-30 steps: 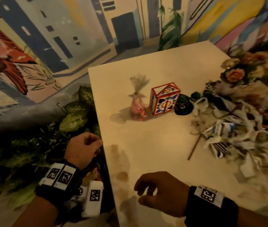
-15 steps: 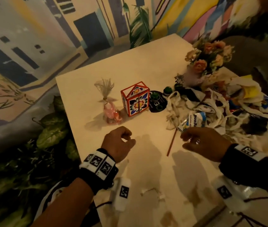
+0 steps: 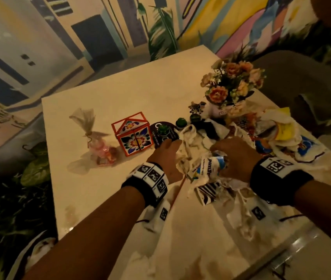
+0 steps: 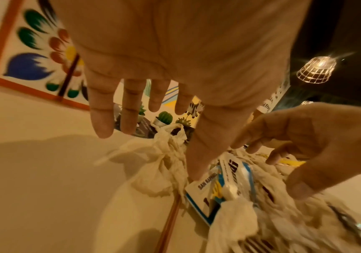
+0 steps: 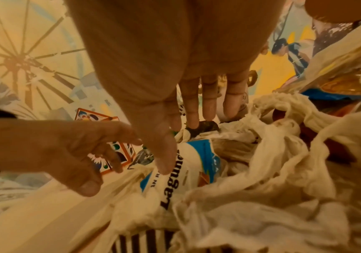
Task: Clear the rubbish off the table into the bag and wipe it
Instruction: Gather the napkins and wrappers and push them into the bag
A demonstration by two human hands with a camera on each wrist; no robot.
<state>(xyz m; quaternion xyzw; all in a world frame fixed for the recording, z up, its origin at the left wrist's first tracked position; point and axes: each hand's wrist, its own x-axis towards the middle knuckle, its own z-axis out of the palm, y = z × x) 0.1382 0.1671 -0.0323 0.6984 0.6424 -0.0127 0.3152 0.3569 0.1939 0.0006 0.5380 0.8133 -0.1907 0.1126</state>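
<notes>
Both your hands are down over the pile of rubbish (image 3: 207,150) on the right half of the table (image 3: 108,93). Your left hand (image 3: 165,158) has its fingers spread and fairly straight, gripping nothing; the left wrist view shows the thumb reaching down toward the crumpled white-and-blue wrapper (image 4: 220,186), though I can't tell if it actually touches. Your right hand (image 3: 235,156) is loose too, fingers hanging a bit curled over the same wrapper, nothing pinched as far as I can see. In the right wrist view its thumb tip sits right at the wrapper's printed lettering (image 5: 173,172), touching or near enough.

The rubbish is mostly scrunched white paper napkins (image 5: 261,171), with a striped piece of packaging (image 3: 209,191) at the near edge and a thin brown stick (image 4: 170,220) lying on the table just left of the heap. More wrappers, yellow and blue ones (image 3: 286,134), are piled further right.

Left of the mess there's a little painted box with a flower on it (image 3: 134,136), and further left a small tied-up clear pouch with pink stuff inside (image 3: 100,146). A dark round coaster thing (image 3: 163,131) with tiny potted cacti (image 3: 181,122) sits right beside the box, and a vase of flowers (image 3: 231,85) stands behind the pile. There are a few smudgy stains (image 3: 70,211) on the table's near left part. I can't make out the bag for sure in any view.
</notes>
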